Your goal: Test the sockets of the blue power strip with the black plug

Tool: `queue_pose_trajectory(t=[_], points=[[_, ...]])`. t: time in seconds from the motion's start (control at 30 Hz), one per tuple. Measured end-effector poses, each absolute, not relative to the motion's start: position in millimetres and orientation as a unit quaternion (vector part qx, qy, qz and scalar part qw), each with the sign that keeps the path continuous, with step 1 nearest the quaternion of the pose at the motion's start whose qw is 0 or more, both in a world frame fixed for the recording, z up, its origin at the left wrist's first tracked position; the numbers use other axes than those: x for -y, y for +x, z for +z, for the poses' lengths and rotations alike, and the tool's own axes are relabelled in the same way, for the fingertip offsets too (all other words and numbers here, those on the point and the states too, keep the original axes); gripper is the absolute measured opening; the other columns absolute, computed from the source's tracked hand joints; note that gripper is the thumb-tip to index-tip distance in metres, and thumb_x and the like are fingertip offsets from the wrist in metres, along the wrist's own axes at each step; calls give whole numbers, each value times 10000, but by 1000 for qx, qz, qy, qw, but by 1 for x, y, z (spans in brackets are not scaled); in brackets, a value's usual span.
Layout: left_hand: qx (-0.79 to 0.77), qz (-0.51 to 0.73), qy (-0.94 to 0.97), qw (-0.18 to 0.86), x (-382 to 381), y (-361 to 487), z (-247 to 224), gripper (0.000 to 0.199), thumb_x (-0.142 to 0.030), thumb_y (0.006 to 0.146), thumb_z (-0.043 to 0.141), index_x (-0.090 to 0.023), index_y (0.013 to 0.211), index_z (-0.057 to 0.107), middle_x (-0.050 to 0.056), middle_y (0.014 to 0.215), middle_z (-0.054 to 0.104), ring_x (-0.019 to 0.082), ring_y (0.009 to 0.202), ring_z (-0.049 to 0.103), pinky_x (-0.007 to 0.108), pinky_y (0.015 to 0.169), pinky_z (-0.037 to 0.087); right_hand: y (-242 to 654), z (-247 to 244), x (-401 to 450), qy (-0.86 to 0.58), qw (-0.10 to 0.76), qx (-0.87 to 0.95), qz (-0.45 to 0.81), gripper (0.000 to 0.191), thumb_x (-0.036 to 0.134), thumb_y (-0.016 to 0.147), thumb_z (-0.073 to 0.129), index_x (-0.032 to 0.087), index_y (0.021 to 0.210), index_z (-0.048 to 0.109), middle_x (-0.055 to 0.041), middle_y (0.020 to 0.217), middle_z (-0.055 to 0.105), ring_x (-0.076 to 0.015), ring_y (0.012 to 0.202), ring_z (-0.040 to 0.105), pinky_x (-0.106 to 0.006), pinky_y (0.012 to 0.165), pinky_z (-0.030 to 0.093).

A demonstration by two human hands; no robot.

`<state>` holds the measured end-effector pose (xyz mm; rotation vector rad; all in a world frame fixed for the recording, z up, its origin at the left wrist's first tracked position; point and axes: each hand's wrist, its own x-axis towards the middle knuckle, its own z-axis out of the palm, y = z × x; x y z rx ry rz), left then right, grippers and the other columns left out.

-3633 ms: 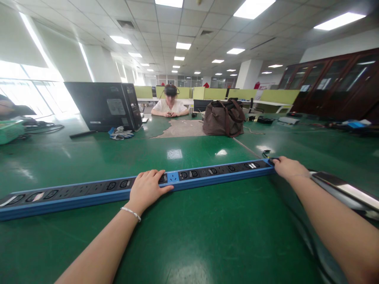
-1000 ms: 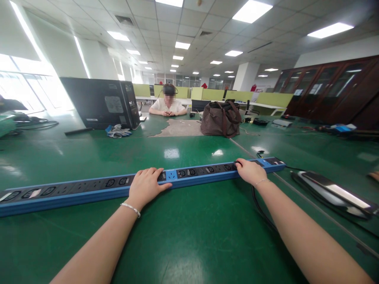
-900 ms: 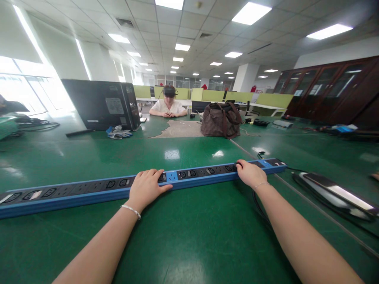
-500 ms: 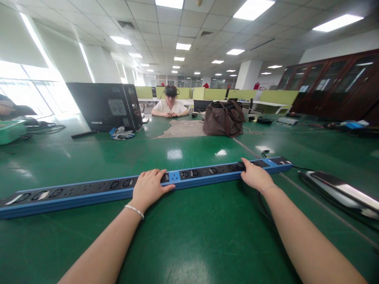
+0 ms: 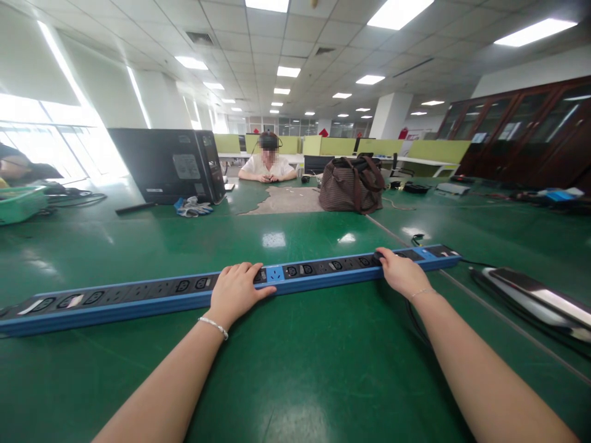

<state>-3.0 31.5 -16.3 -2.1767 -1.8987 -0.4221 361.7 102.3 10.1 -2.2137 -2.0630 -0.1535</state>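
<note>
Crossing the glossy office worktop [image 5: 318, 363], a blue power strip [image 5: 323, 283] fills my left grip [image 5: 235, 291]; my right grip [image 5: 402, 272] pinches a plug [image 5: 377, 258] atop it.

Ceiling lights [image 5: 289, 72] lit at 12 o'clock, bright windows [image 5: 28, 138] at 10 o'clock, white pillar [image 5: 390, 115] and yellow-green partitions [image 5: 338, 146] at 1 o'clock, glass-fronted dark cabinets [image 5: 519, 130] at 2 o'clock, glossy green tabletop [image 5: 332, 357] at 6 o'clock

The right hand [image 5: 406, 275], with the black plug [image 5: 377, 256], had shifted along the power strip [image 5: 323, 282] toward nine o'clock, leaving the strip's three-o'clock end and its blue socket [image 5: 425, 252] exposed.
</note>
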Motion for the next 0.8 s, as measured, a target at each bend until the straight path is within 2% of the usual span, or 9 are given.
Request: queue_pose_trajectory(t=[0.37, 0.8], points=[[632, -155, -749, 127, -31, -4, -17, 616, -637, 766, 402, -203, 1188, 516, 85, 1098, 595, 264, 1032, 517, 388, 890, 342, 360, 14, -97, -724, 63, 686, -43, 467, 305, 901, 213, 205, 1301, 432, -172, 981, 649, -268, 862, 615, -346, 710, 410], [642, -148, -743, 120, -33, -5, -19, 630, -656, 744, 416, -221, 1190, 515, 78, 1109, 595, 252, 1046, 511, 384, 903, 331, 362, 8, -100, -737, 74, 668, -66, 460, 327, 898, 235, 239, 1297, 446, -144, 929, 664, -258, 829, 624, -346, 700, 425]])
